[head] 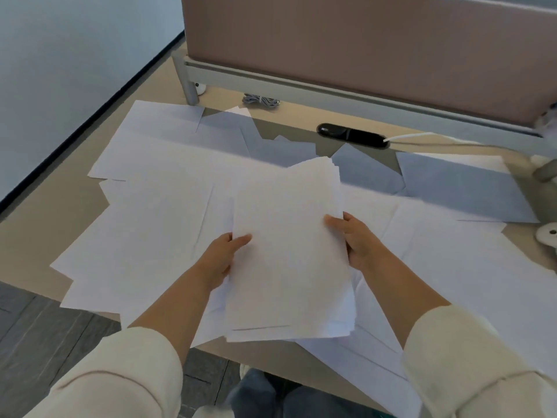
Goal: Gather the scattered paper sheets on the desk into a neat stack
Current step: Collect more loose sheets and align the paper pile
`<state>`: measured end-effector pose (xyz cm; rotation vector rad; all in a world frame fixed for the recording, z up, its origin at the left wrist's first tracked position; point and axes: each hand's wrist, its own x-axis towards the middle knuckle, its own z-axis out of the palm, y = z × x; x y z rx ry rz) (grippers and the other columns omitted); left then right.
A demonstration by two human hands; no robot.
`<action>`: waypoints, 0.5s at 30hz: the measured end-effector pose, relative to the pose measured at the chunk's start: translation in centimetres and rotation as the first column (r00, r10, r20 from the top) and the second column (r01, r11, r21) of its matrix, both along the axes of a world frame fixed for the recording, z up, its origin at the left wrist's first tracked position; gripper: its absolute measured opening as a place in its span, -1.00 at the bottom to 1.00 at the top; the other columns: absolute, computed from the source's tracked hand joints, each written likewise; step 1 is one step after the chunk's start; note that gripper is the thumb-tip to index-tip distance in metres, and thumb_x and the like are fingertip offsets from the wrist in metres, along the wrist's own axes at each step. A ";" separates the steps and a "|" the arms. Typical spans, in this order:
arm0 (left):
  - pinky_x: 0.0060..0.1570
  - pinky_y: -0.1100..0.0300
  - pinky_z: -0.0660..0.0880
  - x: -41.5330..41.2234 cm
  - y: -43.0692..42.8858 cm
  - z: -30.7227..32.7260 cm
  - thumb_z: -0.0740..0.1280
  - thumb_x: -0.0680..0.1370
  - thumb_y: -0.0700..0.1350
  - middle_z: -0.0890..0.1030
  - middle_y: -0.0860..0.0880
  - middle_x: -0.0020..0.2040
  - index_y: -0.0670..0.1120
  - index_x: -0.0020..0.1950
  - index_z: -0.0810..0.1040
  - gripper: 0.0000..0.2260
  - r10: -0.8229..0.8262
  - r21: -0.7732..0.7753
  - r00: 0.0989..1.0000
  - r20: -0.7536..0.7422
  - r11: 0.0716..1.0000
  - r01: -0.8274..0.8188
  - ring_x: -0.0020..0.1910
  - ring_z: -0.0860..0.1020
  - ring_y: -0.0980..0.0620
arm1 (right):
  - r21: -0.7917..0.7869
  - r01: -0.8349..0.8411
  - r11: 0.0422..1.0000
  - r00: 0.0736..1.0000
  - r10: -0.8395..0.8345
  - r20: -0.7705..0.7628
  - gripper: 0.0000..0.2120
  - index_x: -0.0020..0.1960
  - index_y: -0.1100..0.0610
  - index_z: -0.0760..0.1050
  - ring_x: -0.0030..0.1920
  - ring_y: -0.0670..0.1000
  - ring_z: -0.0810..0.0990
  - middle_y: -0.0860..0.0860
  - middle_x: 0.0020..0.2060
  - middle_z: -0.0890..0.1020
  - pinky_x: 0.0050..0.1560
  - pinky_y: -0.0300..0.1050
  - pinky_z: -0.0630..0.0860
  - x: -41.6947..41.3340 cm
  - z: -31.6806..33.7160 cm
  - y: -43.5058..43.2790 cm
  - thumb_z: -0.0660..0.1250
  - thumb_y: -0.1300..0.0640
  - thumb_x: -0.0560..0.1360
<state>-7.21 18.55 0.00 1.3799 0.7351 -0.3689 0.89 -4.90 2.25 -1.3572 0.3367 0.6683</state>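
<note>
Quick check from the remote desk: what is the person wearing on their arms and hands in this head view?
Both arms are in loose cream-coloured long sleeves, the left sleeve and the right sleeve, each pushed up so the forearm is bare. The left hand and the right hand are bare: no gloves, and no watch, ring or wristband shows. The sleeves carry no visible logo or pattern.

Single head-worn view, wide-angle, looks forward and steeply down from desk [75,206] near edge. Close range: forearms fill lower frame. Faces partition [361,40] along far edge; wall and floor visible off left edge.
</note>
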 end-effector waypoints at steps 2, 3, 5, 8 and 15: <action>-0.14 0.06 0.56 0.5 -1.8 0.4 0.32 0.55 -0.15 0.62 -0.11 0.05 -0.12 0.15 0.49 -0.81 -0.018 -0.035 0.998 0.052 0.999 0.020 -0.07 0.61 -0.07 | 0.018 0.020 1.000 0.997 -0.019 -0.073 -0.92 -0.04 0.13 0.55 -0.33 -0.02 0.67 -0.01 -0.32 0.70 -0.35 -0.18 0.59 -0.4 0.0 -2.3 0.30 0.15 0.53; -0.13 0.04 0.57 0.8 -2.9 0.6 0.31 0.55 -0.18 0.61 -0.12 0.07 -0.12 0.18 0.47 -0.79 -0.047 -0.020 0.996 0.082 0.999 0.048 -0.06 0.61 -0.08 | 0.007 0.027 1.000 0.993 -0.026 -0.114 -0.93 -0.07 0.13 0.56 -0.36 -0.01 0.67 0.00 -0.35 0.69 -0.36 -0.18 0.59 -0.7 -0.1 -3.6 0.32 0.14 0.52; -0.04 0.00 0.57 1.6 -5.1 1.1 0.30 0.56 -0.22 0.61 -0.12 0.08 -0.09 0.20 0.46 -0.77 -0.118 0.029 0.983 0.141 0.993 0.115 -0.03 0.61 -0.09 | -0.013 0.030 0.999 0.984 -0.032 -0.174 -0.93 -0.09 0.15 0.56 -0.37 0.00 0.66 0.02 -0.37 0.68 -0.38 -0.17 0.58 -1.5 -0.1 -6.2 0.33 0.15 0.51; 0.02 -0.05 0.56 3.1 -8.5 1.9 0.30 0.55 -0.25 0.62 -0.10 0.06 -0.02 0.10 0.48 -0.81 -0.213 0.091 0.958 0.193 0.976 0.199 0.00 0.60 -0.14 | 0.007 0.049 0.999 0.984 -0.047 -0.174 -0.89 -0.05 0.19 0.57 -0.32 0.00 0.69 0.04 -0.31 0.70 -0.33 -0.14 0.62 -2.5 -0.2 -10.2 0.26 0.22 0.55; -0.37 0.40 0.48 6.0 -17.9 4.9 0.22 0.60 -0.11 0.47 0.19 -0.13 0.04 0.04 0.36 -0.93 -0.488 0.051 0.858 0.162 0.872 0.486 -0.24 0.52 0.28 | -0.113 0.394 0.912 0.913 -0.402 -0.064 -0.69 0.30 0.29 0.41 -0.15 0.09 0.57 0.13 -0.10 0.59 -0.06 0.01 0.53 -4.5 -0.3 -18.9 0.24 0.28 0.56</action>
